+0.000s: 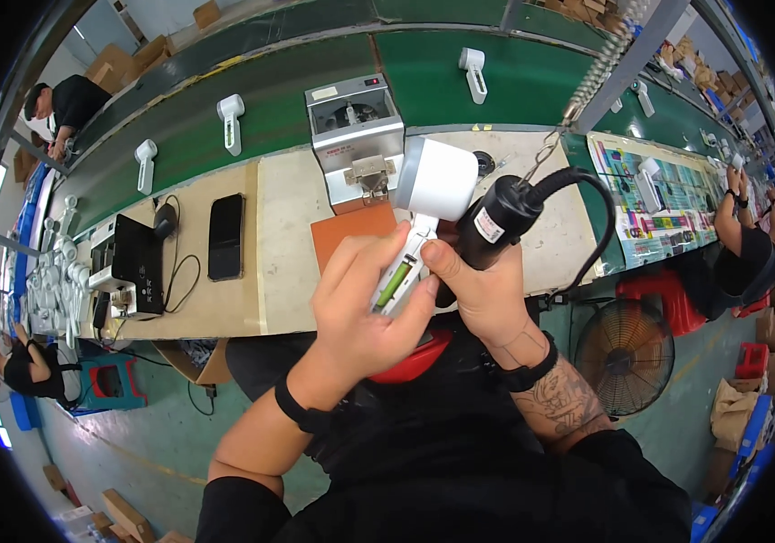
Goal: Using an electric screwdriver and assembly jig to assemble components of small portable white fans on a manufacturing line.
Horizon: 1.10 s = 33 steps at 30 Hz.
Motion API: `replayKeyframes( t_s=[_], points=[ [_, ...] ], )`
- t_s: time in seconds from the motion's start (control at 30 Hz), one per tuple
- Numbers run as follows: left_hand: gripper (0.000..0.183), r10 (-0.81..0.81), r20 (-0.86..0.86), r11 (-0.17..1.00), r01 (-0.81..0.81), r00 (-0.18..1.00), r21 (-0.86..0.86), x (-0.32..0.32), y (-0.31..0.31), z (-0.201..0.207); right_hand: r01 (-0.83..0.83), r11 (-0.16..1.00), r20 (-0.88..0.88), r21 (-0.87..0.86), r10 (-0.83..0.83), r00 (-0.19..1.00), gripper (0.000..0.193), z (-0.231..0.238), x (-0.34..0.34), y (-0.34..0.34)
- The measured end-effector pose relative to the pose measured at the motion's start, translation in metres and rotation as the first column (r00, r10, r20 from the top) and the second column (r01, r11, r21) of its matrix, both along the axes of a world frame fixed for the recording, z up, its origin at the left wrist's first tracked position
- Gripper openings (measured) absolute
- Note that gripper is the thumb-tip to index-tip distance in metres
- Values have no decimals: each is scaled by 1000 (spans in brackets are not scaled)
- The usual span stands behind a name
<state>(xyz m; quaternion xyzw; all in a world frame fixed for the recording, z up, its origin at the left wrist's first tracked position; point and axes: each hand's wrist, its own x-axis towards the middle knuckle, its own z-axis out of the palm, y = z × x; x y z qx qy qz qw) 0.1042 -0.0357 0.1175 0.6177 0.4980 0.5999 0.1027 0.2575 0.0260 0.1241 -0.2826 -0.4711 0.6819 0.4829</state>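
My left hand (356, 303) grips a white handheld device (442, 181) by its handle, the wide round head tilted up and away from me. A green battery-like cylinder (395, 281) shows in the handle's open slot. My right hand (493, 294) is wrapped round a black electric screwdriver (494, 220), which hangs from a metal hook and coiled spring (600, 72). A thick black cable (591, 176) loops from its top. My right thumb presses against the device's handle; the screwdriver's tip is hidden behind my hands.
A grey screw-feeder-like machine (354, 136) stands behind an orange mat (329, 237). Left lie a phone (226, 237) and a black box (138, 271) with cables. Similar white devices (231, 122) rest on the green conveyor (288, 90). A floor fan (623, 357) stands right; people work at both sides.
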Motion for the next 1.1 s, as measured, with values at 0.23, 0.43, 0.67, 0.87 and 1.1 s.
replayKeyframes(
  t_s=[0.23,0.43,0.67,0.87,1.1],
  points=[
    [31,-21,-88,963,-4,996,-270,-43,8,-24,152,958,367,243,-236,900,32,-23,2,23],
    [28,-169,-278,926,55,946,-374,-78,28,-70,225,854,3,468,-257,966,103,13,-1,77],
    [29,-70,-432,919,-111,899,-379,-78,53,-81,97,857,-96,506,-55,994,78,14,-76,117],
    [30,-156,-344,883,-26,926,-469,-84,62,-92,85,844,-116,529,-28,993,69,-29,-128,142],
    [29,16,-369,902,-173,929,-396,-86,68,-105,38,884,-48,467,-17,999,68,-44,-134,146]
  ],
)
